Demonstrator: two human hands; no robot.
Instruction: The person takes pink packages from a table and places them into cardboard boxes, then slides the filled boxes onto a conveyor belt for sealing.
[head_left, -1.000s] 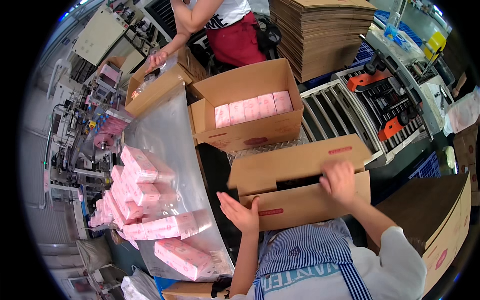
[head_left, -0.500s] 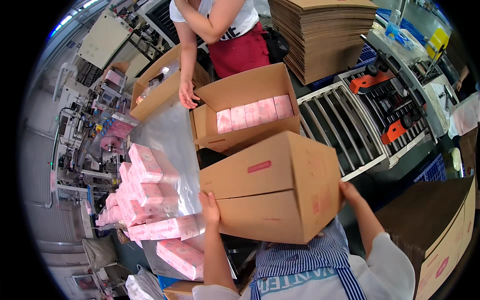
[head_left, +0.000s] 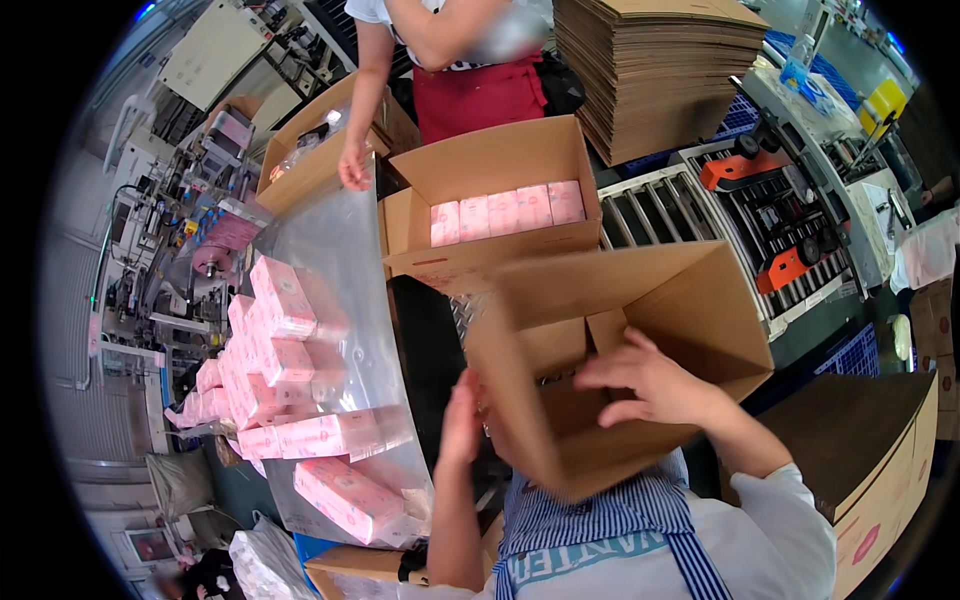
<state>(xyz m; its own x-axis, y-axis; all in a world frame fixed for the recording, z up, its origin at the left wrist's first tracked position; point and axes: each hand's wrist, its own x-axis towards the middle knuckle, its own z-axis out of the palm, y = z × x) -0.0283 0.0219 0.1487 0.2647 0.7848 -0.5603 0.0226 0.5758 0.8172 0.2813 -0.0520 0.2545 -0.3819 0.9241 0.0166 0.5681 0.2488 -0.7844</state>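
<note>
An empty-looking cardboard carton is tilted in front of my apron, its opening facing up and toward me. My right hand reaches over its near edge into the opening, fingers spread and gripping nothing. Along the carton's left outer side stands my left hand, fingers stretched out flat beside the wall; whether it presses on the wall is hard to see. The left flap is smeared by motion. Just beyond stands another open carton with a row of pink-and-white wrapped packs inside.
Pink packs are piled on the metal table at left. A co-worker's hand hangs near the far carton. A roller conveyor with an orange-sided machine lies right; flattened cartons are stacked behind, more at near right.
The carton has turned from closed faces showing to its open side showing. My right hand has moved from its right outer side into the opening. The co-worker's hand has shifted left and up.
</note>
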